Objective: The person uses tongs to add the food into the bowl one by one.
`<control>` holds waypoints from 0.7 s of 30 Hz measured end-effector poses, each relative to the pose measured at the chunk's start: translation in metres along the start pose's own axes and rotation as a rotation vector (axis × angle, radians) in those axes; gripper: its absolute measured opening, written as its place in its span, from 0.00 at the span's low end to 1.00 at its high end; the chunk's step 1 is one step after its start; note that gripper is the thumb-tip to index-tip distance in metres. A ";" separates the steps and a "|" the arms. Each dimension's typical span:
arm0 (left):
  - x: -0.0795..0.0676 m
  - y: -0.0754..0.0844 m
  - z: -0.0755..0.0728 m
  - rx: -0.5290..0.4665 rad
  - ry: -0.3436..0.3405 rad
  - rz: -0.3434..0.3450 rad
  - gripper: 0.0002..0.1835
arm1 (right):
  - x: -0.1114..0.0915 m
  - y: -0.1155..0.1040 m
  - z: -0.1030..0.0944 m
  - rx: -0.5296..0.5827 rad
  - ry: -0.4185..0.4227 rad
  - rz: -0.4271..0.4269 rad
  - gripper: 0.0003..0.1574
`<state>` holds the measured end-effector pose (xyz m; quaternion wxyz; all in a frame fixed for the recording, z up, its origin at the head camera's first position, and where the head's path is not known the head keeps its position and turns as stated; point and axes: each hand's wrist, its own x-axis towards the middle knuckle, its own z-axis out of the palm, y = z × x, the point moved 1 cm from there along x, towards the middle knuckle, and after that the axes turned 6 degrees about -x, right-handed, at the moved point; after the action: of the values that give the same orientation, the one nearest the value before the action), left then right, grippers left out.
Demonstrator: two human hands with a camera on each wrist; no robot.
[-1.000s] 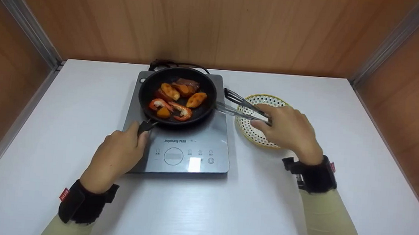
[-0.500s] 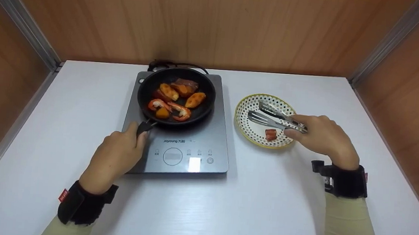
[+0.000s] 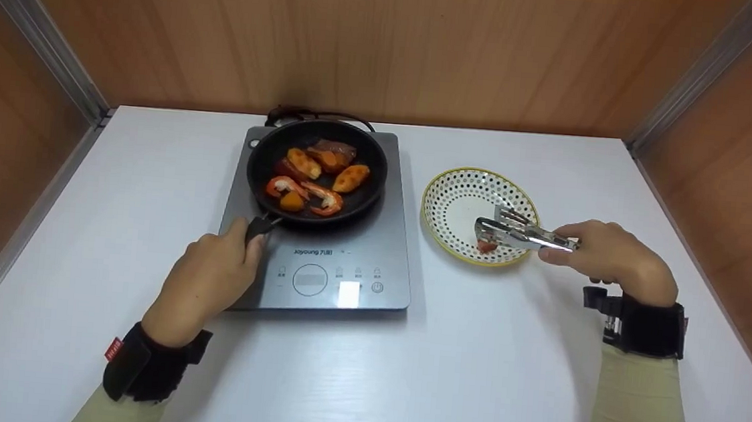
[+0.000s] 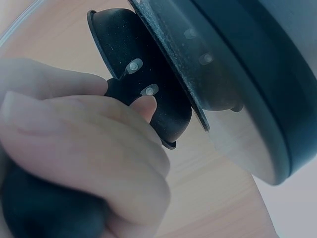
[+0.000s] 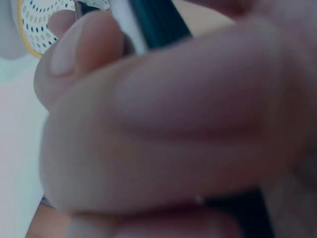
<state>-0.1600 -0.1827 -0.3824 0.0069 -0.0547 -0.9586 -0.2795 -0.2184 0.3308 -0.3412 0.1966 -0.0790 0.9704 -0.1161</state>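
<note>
My left hand (image 3: 209,278) grips the black handle (image 3: 258,227) of a frying pan (image 3: 369,200), and the left wrist view shows those fingers (image 4: 89,144) wrapped close to the riveted pan side. In the pan lie shrimp (image 3: 331,202), browned yellow-orange pieces (image 3: 350,178) and a dark reddish piece (image 3: 335,149). My right hand (image 3: 617,257) holds metal tongs (image 3: 525,237) over the right part of a dotted plate (image 3: 457,204). Partly hidden under the tong tips, a small reddish-brown food piece (image 3: 486,248) sits on the plate. Fingers (image 5: 148,109) fill the right wrist view.
The pan stands on the back part of a grey induction cooker (image 3: 345,255) with touch controls at its front. Behind it runs a black cord (image 3: 346,117). Wooden panels (image 3: 389,44) enclose the white table (image 3: 349,383) at the back and both sides.
My right hand has moved right with the tongs, from beside the pan to above the plate. A reddish-brown piece now shows on the plate. The left hand and pan have stayed put.
</note>
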 end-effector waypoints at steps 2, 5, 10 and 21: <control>0.000 0.000 0.000 -0.003 -0.001 -0.004 0.16 | -0.001 0.000 0.000 -0.005 -0.011 0.014 0.38; 0.000 0.000 0.000 -0.006 -0.005 -0.011 0.16 | -0.001 -0.001 -0.001 -0.011 -0.031 0.027 0.42; 0.000 0.000 0.000 -0.010 -0.008 -0.012 0.16 | -0.002 -0.003 0.000 -0.015 -0.062 0.052 0.47; 0.001 -0.001 0.001 -0.007 -0.001 -0.013 0.15 | 0.000 -0.006 0.002 -0.032 -0.069 0.079 0.48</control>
<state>-0.1606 -0.1829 -0.3832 0.0045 -0.0484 -0.9579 -0.2831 -0.2174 0.3245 -0.3414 0.2333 -0.0478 0.9671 -0.0897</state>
